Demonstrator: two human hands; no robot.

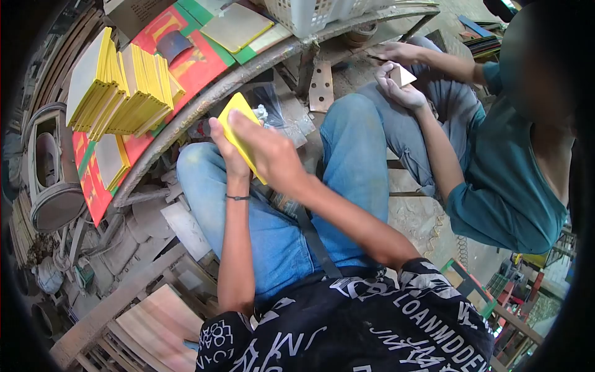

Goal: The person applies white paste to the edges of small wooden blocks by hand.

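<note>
A thin yellow board stands tilted above my lap, between my two hands. My left hand is closed on its lower left side, with the thumb along the edge. My right hand lies over the board's right side, fingers curled against it and slightly blurred. Whether anything else is under those fingers is hidden. On the bench to the left stand stacks of yellow-edged boards. A smaller pile of them lies nearer the bench edge. A curved, dark sheet rests behind the stacks.
The bench's curved edge runs in front of my knees. A white plastic basket and a flat yellow-edged panel are on it. To my right sits a co-worker in a green shirt, holding a pale triangular block. A wooden slatted bench is at lower left.
</note>
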